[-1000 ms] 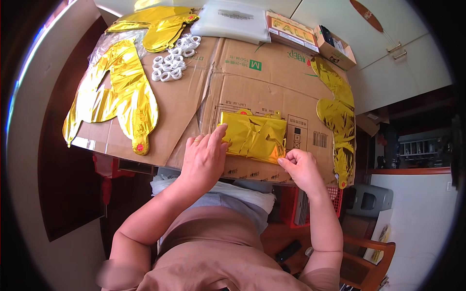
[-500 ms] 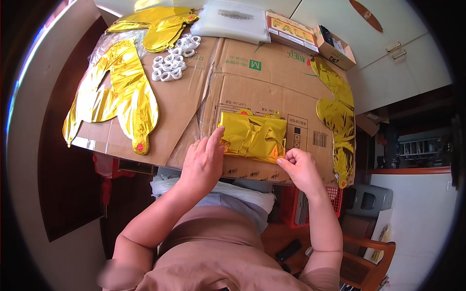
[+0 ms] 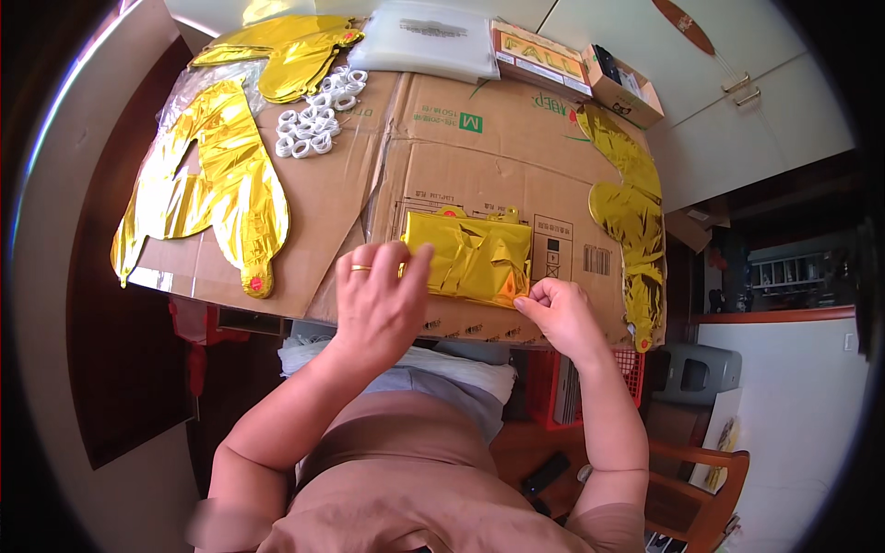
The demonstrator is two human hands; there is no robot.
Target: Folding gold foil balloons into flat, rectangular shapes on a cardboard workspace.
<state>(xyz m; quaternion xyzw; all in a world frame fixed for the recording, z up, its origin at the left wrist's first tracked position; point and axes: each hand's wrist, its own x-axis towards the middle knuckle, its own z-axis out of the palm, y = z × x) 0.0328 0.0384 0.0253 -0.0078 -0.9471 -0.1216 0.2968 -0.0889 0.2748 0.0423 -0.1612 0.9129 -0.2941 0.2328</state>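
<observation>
A gold foil balloon, folded into a flat rectangle, lies on the cardboard near its front edge. The thumb and index finger of my right hand pinch its near right corner. My left hand is over its left end, palm down. The left fingers are apart and the index finger is slightly blurred; the thumb is mostly hidden. A red spot marks a small tab on the packet's far edge.
Flat gold foil balloons lie at left, with more stacked behind. Another lies along the right edge. White ribbon coils sit near clear plastic bags. Two boxes stand at the back, one small and open.
My left hand has shifted slightly left and lower, its fingers spreading off the packet's left edge. My right hand keeps its pinch on the corner. The whole view has shifted slightly.
</observation>
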